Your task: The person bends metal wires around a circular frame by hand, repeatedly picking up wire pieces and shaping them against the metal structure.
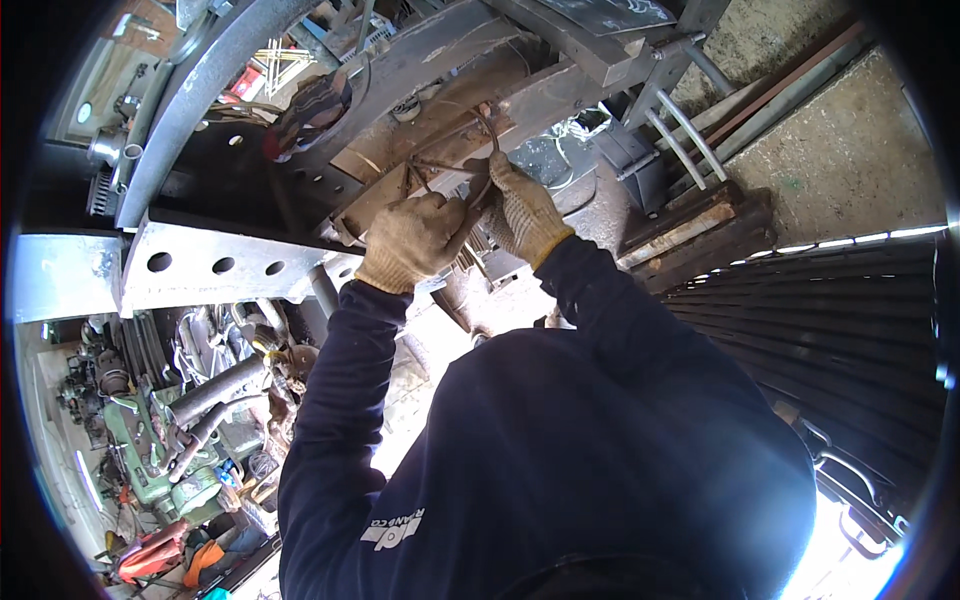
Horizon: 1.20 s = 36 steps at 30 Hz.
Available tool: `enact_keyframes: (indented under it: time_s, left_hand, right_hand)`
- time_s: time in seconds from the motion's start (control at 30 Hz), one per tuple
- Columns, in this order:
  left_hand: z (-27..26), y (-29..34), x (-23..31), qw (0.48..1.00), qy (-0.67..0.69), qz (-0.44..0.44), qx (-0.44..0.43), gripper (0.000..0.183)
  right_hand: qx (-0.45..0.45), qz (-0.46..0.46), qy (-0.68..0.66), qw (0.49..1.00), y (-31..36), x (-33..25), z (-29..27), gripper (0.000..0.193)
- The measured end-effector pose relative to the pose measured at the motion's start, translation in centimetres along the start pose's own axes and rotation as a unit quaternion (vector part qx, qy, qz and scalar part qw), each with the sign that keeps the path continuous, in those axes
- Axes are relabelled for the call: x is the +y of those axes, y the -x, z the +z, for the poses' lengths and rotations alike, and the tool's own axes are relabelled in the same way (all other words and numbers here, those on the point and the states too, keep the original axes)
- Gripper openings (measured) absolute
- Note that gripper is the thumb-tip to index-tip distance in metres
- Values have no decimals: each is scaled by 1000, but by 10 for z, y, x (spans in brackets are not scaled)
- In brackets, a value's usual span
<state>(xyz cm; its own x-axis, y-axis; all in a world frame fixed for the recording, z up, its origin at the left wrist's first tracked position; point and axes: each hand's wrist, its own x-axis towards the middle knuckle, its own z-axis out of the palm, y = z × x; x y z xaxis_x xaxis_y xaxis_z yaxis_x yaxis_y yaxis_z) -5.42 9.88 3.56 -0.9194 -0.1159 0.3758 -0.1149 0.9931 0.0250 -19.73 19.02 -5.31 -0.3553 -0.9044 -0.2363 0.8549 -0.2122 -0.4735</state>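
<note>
Beam (555, 108) stretched just beyond the left hand (412, 238), curled tight with any hold hidden, and the right hand (525, 210), closed around a thin rod (489, 130) that rose past its thumb, the pair set close together presumably for steadiness

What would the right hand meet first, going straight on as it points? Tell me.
Past the thin rod by its fingers, the right hand would likely meet the beam first; depth is unclear in this single view.

Blown-out glare, dark fisheye rim
</note>
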Motion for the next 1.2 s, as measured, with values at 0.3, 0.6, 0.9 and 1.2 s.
enact_keyframes:
  time_s: [0.3,0.6,0.9,1.2]
  left_hand:
    - [-17,8,37,993,-98,-59,19,19]
    - [-107,47,15,633,640,-390,195,37]
    - [-111,70,16,553,679,-438,202,59]
    - [-145,138,13,585,674,-429,141,73]
  right_hand:
    - [35,-1,192,981,19,-39,8,49]
    - [-91,-213,323,918,46,-93,24,64]
    - [-157,-35,188,969,69,-95,65,31]
    - [-88,4,180,980,59,-60,95,10]
